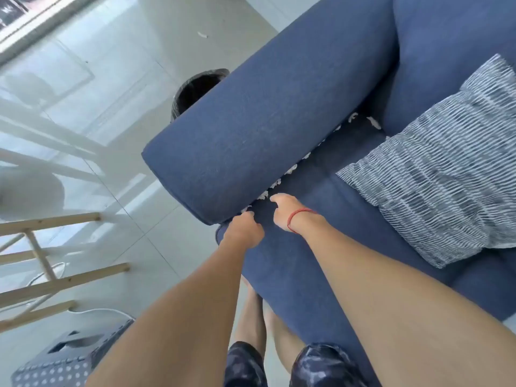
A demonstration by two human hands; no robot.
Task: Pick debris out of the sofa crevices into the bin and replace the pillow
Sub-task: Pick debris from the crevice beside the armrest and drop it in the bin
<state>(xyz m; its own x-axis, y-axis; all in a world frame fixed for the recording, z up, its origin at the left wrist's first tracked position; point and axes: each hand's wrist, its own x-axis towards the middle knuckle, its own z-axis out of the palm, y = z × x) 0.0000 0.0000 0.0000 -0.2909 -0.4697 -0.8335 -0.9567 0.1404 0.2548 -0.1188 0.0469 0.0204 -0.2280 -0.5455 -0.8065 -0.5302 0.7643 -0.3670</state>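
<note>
While both arms reached forward from the near edge of the view, the left hand was curled into a loose fist at the near end of the crevice between the sofa armrest and the seat cushion, its fingers bent down into the gap; whether anything was pinched inside them could not be told. Just to its right, the right hand lay over the front of the seat cushion with the fingers drawn in and the fingertips pointed toward the same gap; a red cord circled its wrist, and its grip could not be told either.

White scraps of debris lined the crevice, running from just beside the hands away toward the far corner of the seat, where a few more pieces lay at the foot of the backrest. A striped grey-and-white pillow rested flat on the seat to the right, well apart from the hands.

Beyond the armrest, on the left, a dark round bin with a black liner stood on the pale tiled floor, half hidden by the armrest; its inside looked dark and no contents could be made out. One small white scrap lay on the floor farther off.
</note>
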